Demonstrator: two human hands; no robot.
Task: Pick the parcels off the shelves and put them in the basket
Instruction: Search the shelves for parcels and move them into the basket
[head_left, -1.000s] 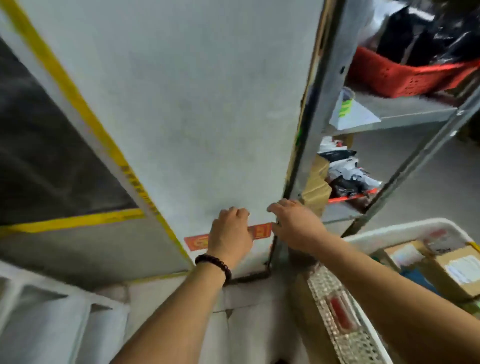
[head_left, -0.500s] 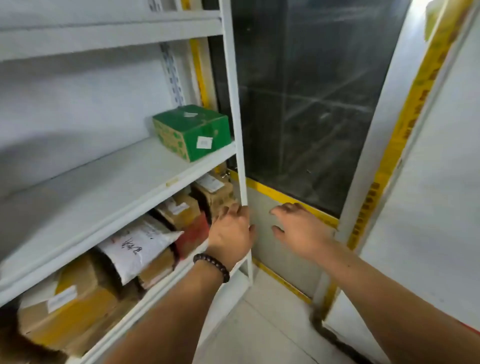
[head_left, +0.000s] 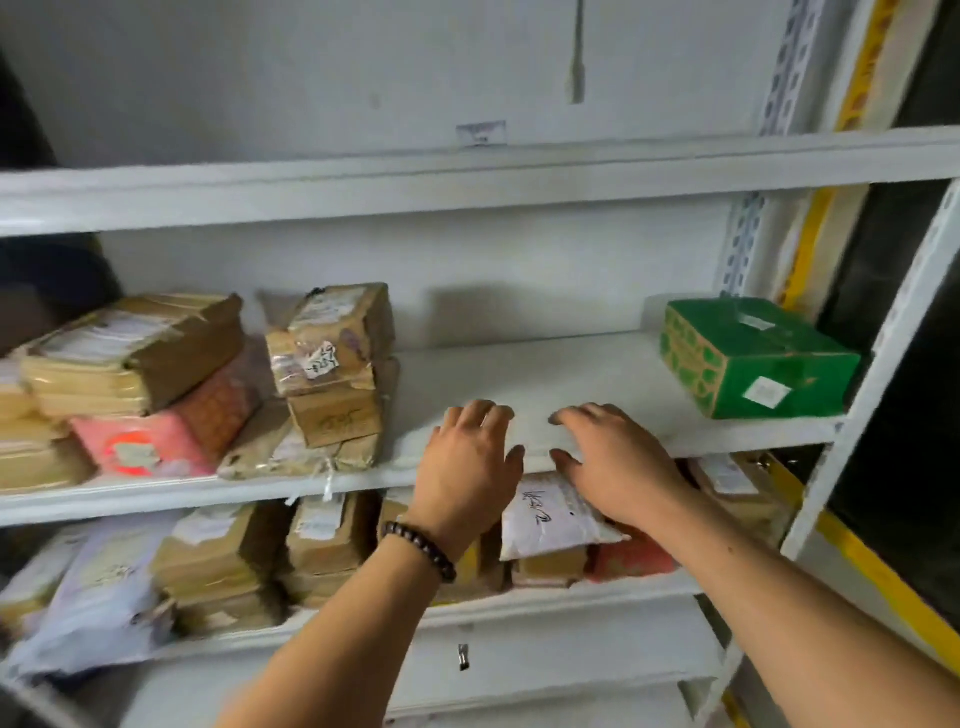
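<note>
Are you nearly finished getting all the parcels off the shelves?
Not nearly. Both the left hand and right hand are empty, spread over a bare stretch of the middle shelf. The green box, the brown parcels and the white mailer below still wait. No basket is in view.

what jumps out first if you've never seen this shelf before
The green box stands alone at the right end of the middle shelf, far from the brown and pink parcels stacked at its left. In front, the left hand and right hand hover open and empty over the bare middle stretch.
</note>
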